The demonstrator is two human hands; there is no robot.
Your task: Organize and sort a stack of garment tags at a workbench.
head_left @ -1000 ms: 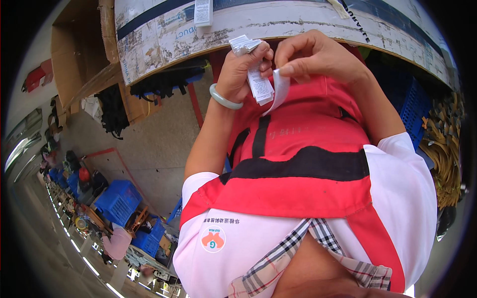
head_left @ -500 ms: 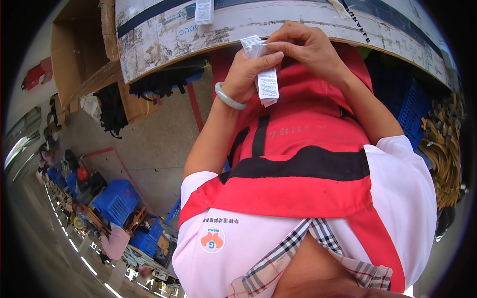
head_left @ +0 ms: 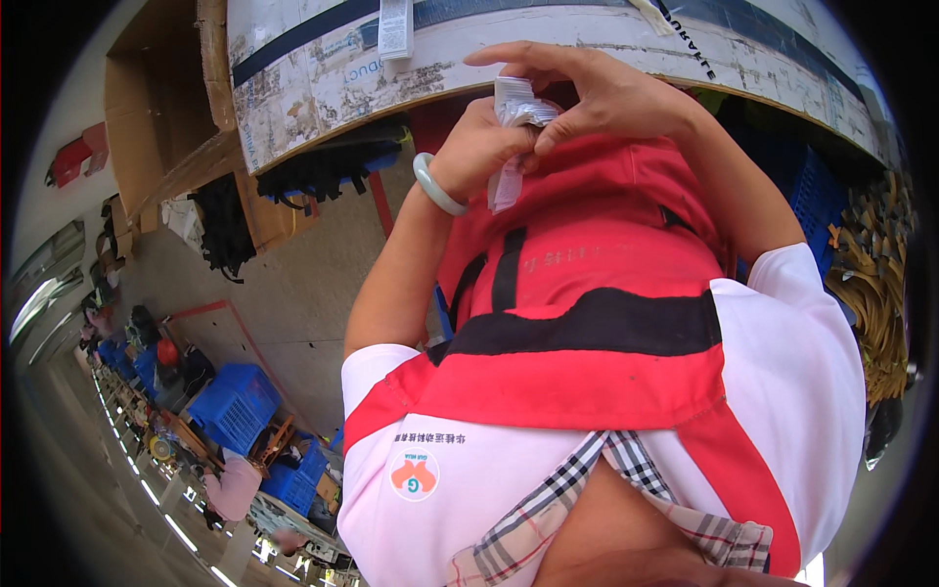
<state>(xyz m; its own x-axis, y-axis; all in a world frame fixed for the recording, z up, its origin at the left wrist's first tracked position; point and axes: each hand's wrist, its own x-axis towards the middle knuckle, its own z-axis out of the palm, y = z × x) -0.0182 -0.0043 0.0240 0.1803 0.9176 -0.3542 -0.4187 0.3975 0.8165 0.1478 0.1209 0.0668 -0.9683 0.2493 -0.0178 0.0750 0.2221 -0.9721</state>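
Clutching a bundle of white labels [head_left: 513, 93], the left hand [head_left: 481, 145] is closed around its middle, before the red apron [head_left: 597, 196] and at the near edge of the worktop [head_left: 303, 108]. The right hand [head_left: 606, 93] curves around the bundle's far end, one finger stretched left; whether it pinches a label cannot be told. Another white label stack [head_left: 395, 34] lies on the worktop, farther left.

Bright light on the worktable [head_left: 567, 27], shadow beneath, glaring lamps [head_left: 181, 533] at lower left, curved edges, black corners.

Scuffed wht tbl [head_left: 303, 117] w/ wht label stack [head_left: 395, 31], pale strip [head_left: 652, 17]
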